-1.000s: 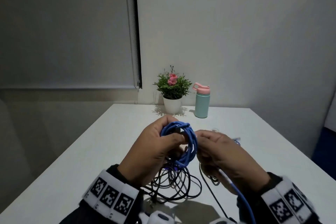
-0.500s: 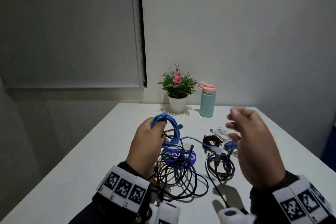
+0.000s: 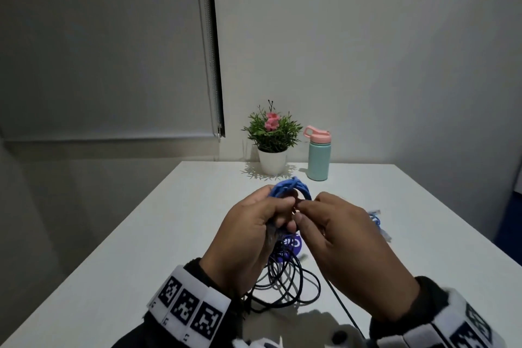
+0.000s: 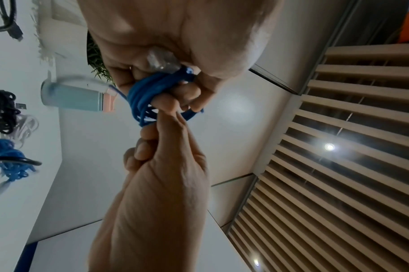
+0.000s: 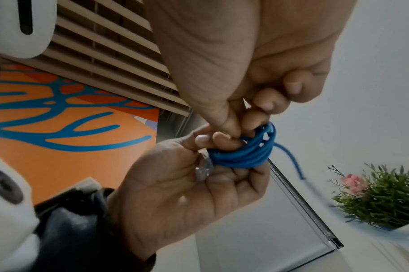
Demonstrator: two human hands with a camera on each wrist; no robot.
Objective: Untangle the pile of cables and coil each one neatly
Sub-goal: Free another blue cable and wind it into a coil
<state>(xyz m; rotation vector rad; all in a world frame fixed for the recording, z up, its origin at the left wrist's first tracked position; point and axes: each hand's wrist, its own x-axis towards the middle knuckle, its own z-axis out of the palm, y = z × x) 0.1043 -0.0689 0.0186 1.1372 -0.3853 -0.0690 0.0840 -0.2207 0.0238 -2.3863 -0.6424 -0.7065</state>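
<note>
— So where's the blue cable [image 3: 292,188] sitting?
— Up between both hands, above the table [image 3: 169,234]; its loops stand on edge. The left hand [image 3: 248,237] grips the bundle with the clear plug [image 4: 162,61] in its palm.
— And the right hand [image 3: 343,240]?
— Fingertips pinching the loops, I think; it's cramped. A loose tail [image 5: 289,156] trails away, and the black cables [image 3: 285,282] lie below.

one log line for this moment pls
step: coiling blue cable | left hand: holds coil | right hand: pinches coil | black cables: loose on table
</note>
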